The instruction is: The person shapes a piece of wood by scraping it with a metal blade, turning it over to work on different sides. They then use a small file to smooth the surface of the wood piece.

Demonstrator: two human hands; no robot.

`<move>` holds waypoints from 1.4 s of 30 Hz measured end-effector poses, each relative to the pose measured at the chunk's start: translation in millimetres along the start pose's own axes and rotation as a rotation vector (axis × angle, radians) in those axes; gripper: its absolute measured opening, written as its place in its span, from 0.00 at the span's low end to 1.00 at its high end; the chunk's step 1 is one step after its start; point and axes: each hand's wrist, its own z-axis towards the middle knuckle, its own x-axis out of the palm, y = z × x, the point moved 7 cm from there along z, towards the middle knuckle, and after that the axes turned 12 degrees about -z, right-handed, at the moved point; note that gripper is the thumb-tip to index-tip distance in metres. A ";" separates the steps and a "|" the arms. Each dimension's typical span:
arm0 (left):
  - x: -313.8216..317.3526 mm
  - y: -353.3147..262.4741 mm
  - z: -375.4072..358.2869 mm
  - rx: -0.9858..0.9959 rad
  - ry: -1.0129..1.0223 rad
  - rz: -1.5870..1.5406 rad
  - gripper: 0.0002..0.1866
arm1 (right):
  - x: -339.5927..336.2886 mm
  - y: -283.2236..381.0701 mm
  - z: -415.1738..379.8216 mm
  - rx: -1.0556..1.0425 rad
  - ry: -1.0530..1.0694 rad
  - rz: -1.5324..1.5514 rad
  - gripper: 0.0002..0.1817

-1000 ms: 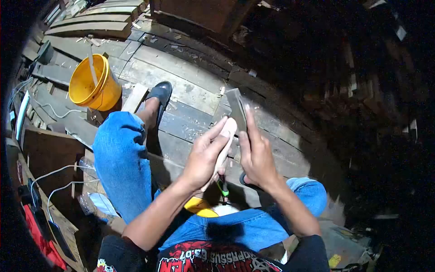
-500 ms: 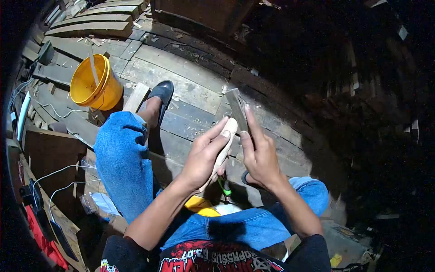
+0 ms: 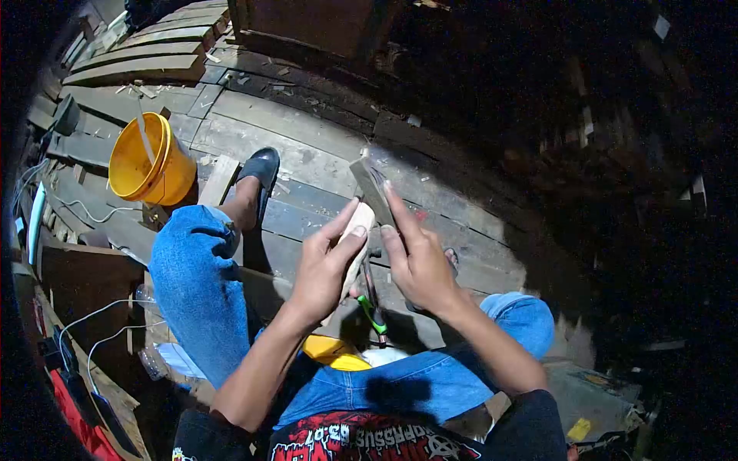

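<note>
A pale, carved piece of wood with a rounded end [image 3: 360,220] is gripped in my left hand [image 3: 317,269], the thumb pressed along its upper face. My right hand [image 3: 423,265] pinches a flat grey-brown strip that looks like folded sandpaper [image 3: 372,187], with the index finger stretched along its edge. The strip's near side lies right at the rounded end of the wood. The wood's lower part is hidden behind my left hand and wrist. Below both hands, between my legs, is a hammer with a green and black handle [image 3: 370,310].
A yellow bucket [image 3: 178,170] with a wooden slat [image 3: 145,134] in it stands on the plank floor [image 3: 307,165] at left. Curved boards [image 3: 138,65] are stacked at upper left. White cables [image 3: 115,301] run at lower left. A yellow object [image 3: 332,352] lies beneath my lap.
Both hands have shifted left together with the wood and the strip. The camera view has turned slightly, and more of the hammer shows between the hands.
</note>
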 end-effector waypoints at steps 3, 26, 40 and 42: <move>9.5 6.4 -0.3 0.002 -0.024 -0.060 0.31 | -4.7 -22.8 18.6 0.205 0.167 -0.079 0.31; 4.7 -1.4 -1.4 0.000 0.041 -0.098 0.31 | -5.4 -8.8 13.1 0.100 0.102 -0.069 0.35; -3.1 -10.5 -7.1 0.083 0.077 -0.012 0.32 | -11.2 11.0 -3.3 -0.013 0.015 -0.106 0.33; -8.8 -13.1 -8.3 0.089 0.056 0.015 0.33 | -7.6 12.1 -5.2 -0.007 0.045 -0.089 0.33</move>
